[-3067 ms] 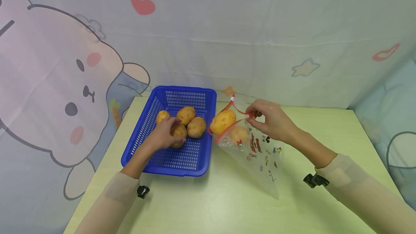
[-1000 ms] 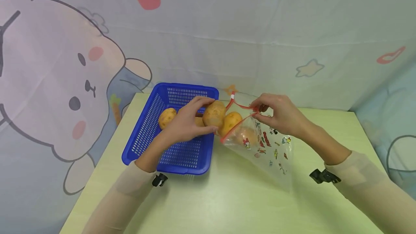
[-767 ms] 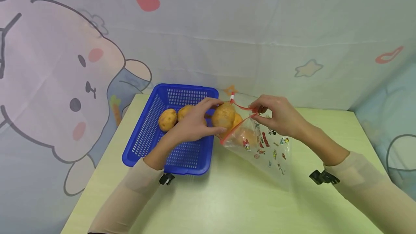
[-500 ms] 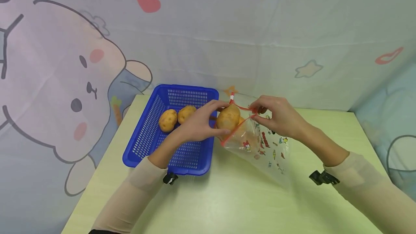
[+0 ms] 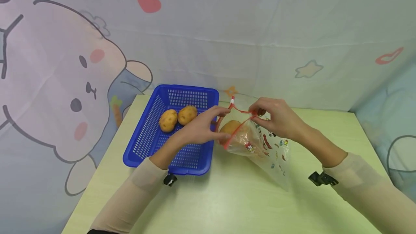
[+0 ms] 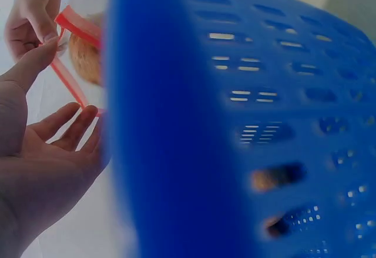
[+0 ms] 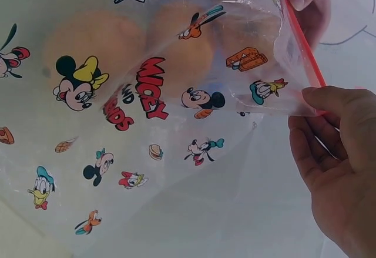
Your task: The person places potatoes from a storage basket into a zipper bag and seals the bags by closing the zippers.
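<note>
At the mouth of a clear zip bag (image 5: 271, 154) with red edges and cartoon prints, my right hand (image 5: 276, 117) pinches the red zip strip between thumb and fingers. My left hand (image 5: 205, 125) has its thumb and fingers spread apart at the opposite side of the mouth, fingertips right at the red edge (image 6: 73, 84). Just inside lies a potato (image 5: 229, 127), below the left fingertips. Through the plastic in the right wrist view, more potatoes (image 7: 97, 40) show as blurred tan shapes. Two potatoes (image 5: 168, 120) sit in the blue basket (image 5: 204, 167), left of the bag.
All of this stands on a pale green table (image 5: 221, 205). Behind it hangs a light curtain (image 5: 227, 31) with cartoon prints. The basket's blue wall (image 6: 170, 152) fills much of the left wrist view.
My left hand lifted a potato from the basket, carried it right to the bag and let go. It now lies inside the mouth. My right hand has kept its pinch on the strip.
</note>
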{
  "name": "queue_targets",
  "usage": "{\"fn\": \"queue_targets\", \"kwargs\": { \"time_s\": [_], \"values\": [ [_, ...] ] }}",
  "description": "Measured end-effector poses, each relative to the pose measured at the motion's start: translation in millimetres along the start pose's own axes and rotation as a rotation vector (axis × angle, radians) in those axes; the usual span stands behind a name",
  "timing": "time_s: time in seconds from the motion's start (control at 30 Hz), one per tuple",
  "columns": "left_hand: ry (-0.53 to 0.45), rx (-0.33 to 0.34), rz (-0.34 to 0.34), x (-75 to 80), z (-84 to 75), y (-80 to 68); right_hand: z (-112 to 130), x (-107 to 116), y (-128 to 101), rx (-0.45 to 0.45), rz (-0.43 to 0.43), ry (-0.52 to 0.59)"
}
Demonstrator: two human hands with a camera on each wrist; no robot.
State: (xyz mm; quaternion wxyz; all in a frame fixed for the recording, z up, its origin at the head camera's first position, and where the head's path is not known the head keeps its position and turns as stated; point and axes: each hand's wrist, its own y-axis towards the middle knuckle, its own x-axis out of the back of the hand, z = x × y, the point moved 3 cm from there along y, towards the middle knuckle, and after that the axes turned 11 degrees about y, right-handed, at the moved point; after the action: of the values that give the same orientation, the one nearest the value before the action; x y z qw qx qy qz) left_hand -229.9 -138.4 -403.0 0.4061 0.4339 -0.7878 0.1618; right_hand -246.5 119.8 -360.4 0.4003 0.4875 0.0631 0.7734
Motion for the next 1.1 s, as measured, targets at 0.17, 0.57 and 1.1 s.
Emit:
{"fn": "queue_targets", "kwargs": {
  "time_s": [0.17,0.57,1.1],
  "values": [
    [0.05,0.103,-0.082,3.6,6.0,-6.1,0.8,-0.7,-0.7,0.001,-0.004,-0.012],
    [0.126,0.259,-0.086,-9.4,21.5,-3.0,0.4,-2.0,-4.6,0.011,-0.022,0.004],
    [0.15,0.266,-0.111,-14.7,28.8,5.2,0.6,9.3,-6.0,0.046,-0.099,-0.02]
  ]
}}
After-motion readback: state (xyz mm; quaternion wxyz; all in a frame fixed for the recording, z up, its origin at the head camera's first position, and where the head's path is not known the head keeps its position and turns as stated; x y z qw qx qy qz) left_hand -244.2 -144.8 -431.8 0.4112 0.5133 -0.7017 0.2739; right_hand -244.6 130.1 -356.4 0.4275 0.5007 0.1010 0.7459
